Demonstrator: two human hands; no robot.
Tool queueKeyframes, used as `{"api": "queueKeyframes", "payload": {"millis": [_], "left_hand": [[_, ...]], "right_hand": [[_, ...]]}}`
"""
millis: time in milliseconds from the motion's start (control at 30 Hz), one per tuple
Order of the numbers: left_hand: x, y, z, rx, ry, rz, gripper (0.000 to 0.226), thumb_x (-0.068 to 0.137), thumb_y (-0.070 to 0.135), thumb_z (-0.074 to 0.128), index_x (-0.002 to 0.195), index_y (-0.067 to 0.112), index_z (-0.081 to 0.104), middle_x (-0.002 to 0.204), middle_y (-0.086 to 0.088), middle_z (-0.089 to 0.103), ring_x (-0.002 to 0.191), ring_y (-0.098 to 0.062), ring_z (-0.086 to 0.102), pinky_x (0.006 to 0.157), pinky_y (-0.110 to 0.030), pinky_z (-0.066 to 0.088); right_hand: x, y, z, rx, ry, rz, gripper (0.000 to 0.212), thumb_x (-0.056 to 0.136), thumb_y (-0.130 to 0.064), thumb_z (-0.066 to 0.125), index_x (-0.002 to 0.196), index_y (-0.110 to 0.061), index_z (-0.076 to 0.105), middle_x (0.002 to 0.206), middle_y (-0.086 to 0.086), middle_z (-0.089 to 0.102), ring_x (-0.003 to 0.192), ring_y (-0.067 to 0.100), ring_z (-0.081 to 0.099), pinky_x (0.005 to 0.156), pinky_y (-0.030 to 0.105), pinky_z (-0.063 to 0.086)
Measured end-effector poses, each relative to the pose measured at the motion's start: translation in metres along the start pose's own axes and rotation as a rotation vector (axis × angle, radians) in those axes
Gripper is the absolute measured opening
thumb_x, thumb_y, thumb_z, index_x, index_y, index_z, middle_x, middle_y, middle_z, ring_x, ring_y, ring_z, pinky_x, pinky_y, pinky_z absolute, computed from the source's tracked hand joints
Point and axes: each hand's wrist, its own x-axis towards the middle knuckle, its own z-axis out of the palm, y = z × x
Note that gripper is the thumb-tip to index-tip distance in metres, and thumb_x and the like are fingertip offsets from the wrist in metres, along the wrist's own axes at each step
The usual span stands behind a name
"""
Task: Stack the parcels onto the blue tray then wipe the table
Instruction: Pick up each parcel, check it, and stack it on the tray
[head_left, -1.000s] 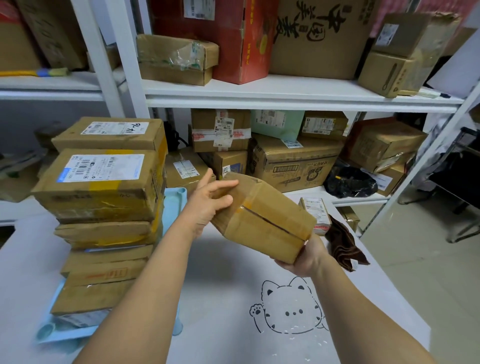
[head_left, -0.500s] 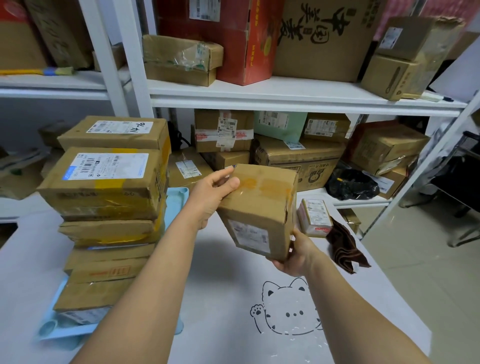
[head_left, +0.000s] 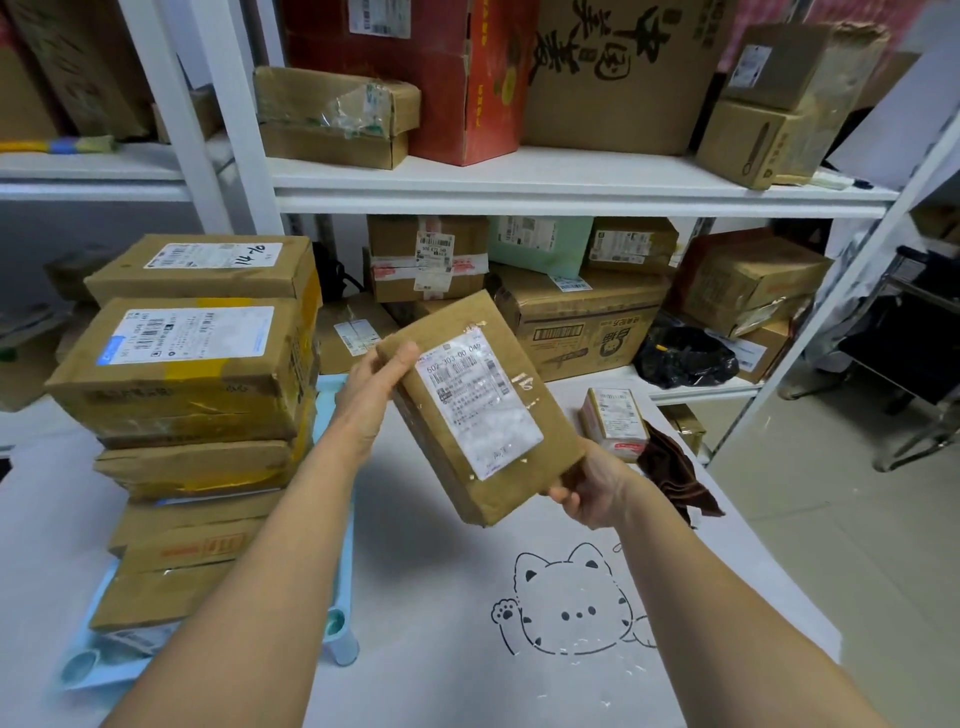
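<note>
Quickly, left to right. Far left of the grip, a stack of parcels (head_left: 192, 374) is seen on the blue tray (head_left: 98, 675); the tray is mostly covered, with only its near corner, a right-hand strip and a leg exposed. The lowest parcels in the stack are partly hidden by the left forearm, and their count cannot be told.

The left hand (head_left: 371, 395) is closed on the upper left corner of the held parcel (head_left: 483, 410): the thumb is laid over the top face, while the fingers are hidden behind the box. The parcel is held in the air above the table (head_left: 415, 649), just right of the stack, tilted, with its white label facing up; the label print is too blurred to read in full.

The lower right corner is gripped by the right hand (head_left: 592, 488), with fingers curled under the edge. The palm side is hidden.

Below the grip, a cat drawing (head_left: 576, 608) is seen on the table cover. Just right of the grip, a small parcel (head_left: 615, 423) is left on the table, with a brown cloth (head_left: 675, 478) beside it, partly hanging off the edge.

Behind the grip, a white shelf (head_left: 519, 182) is packed with boxes, several cut off by the frame.
</note>
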Motion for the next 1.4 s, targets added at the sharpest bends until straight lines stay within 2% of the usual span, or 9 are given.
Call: {"api": "queueKeyframes", "payload": {"millis": [133,233,500,667,833,1067,1267,1333,1400], "left_hand": [[-0.002,-0.009,0.001,-0.043,-0.03,-0.116,0.107,0.05,0.075,0.07,0.142,0.039,0.027,0.147,0.002,0.035,0.135,-0.024,0.034,0.11,-0.057,0.024],[-0.003,-0.015,0.001,-0.113,0.0,-0.214,0.094,0.065,0.065,0.069,0.143,0.04,0.021,0.147,-0.003,0.034,0.131,-0.032,0.037,0.102,-0.062,0.035],[-0.018,-0.027,0.004,-0.561,0.119,-0.757,0.078,0.056,0.069,0.069,0.116,0.021,0.055,0.114,-0.014,0.058,0.102,-0.035,0.054,0.082,-0.053,0.048],[-0.033,-0.045,0.019,-0.691,0.024,-0.849,0.056,0.073,0.066,0.051,0.099,0.017,0.062,0.111,-0.014,0.06,0.111,-0.038,0.051,0.091,-0.053,0.042],[-0.034,-0.051,0.032,-0.834,-0.028,-0.838,0.057,0.077,0.063,0.042,0.107,0.018,0.063,0.115,-0.013,0.059,0.114,-0.04,0.049,0.088,-0.055,0.044],[-0.024,-0.051,0.043,-1.001,-0.004,-0.865,0.073,0.076,0.068,0.039,0.124,0.016,0.056,0.125,-0.02,0.052,0.11,-0.05,0.046,0.068,-0.057,0.051],[-0.03,-0.045,0.053,-0.933,0.155,-0.568,0.045,0.078,0.053,0.06,0.113,0.025,0.059,0.116,-0.007,0.059,0.109,-0.034,0.054,0.093,-0.06,0.043],[-0.032,-0.046,0.058,-0.91,0.161,-0.464,0.029,0.08,0.037,0.065,0.104,0.022,0.059,0.108,-0.006,0.061,0.099,-0.029,0.057,0.088,-0.056,0.046],[-0.034,-0.048,0.059,-0.784,0.116,-0.365,0.046,0.065,0.029,0.073,0.106,0.02,0.055,0.1,-0.003,0.06,0.089,-0.025,0.055,0.074,-0.046,0.045]], "right_hand": [[-0.002,-0.003,-0.002,0.028,0.023,0.017,0.072,0.081,-0.069,0.048,0.063,-0.001,0.061,0.049,0.003,0.056,0.031,0.007,0.042,0.03,0.009,0.03],[-0.003,-0.003,-0.005,-0.001,0.018,0.001,0.066,0.079,-0.072,0.049,0.074,-0.007,0.058,0.049,-0.001,0.054,0.033,0.006,0.04,0.032,0.011,0.028],[-0.008,-0.009,-0.003,0.311,-0.069,-0.291,0.047,0.084,-0.059,0.056,0.057,-0.021,0.048,0.044,-0.005,0.044,0.037,0.007,0.033,0.043,0.018,0.026],[-0.015,-0.023,0.004,0.322,-0.102,-0.411,0.038,0.09,-0.051,0.053,0.067,-0.021,0.055,0.052,-0.006,0.05,0.043,0.005,0.042,0.05,0.017,0.032],[-0.02,-0.027,0.001,0.372,-0.16,-0.486,0.022,0.096,-0.037,0.05,0.097,-0.021,0.065,0.081,-0.001,0.064,0.061,0.008,0.056,0.054,0.016,0.047],[-0.018,-0.029,-0.007,0.382,-0.117,-0.498,0.024,0.096,-0.039,0.051,0.104,-0.022,0.065,0.095,0.002,0.066,0.081,0.014,0.061,0.071,0.026,0.049],[-0.015,-0.03,-0.013,0.06,-0.001,-0.431,0.081,0.069,-0.076,0.056,0.128,-0.021,0.056,0.13,0.004,0.057,0.119,0.023,0.052,0.096,0.047,0.04],[-0.016,-0.03,-0.014,0.021,0.036,-0.354,0.117,0.042,-0.09,0.058,0.139,-0.027,0.044,0.141,0.001,0.048,0.129,0.023,0.044,0.1,0.054,0.033],[-0.009,-0.027,-0.018,0.058,0.072,-0.298,0.119,0.041,-0.097,0.048,0.143,-0.035,0.037,0.145,-0.003,0.044,0.134,0.024,0.039,0.104,0.062,0.024]]}}
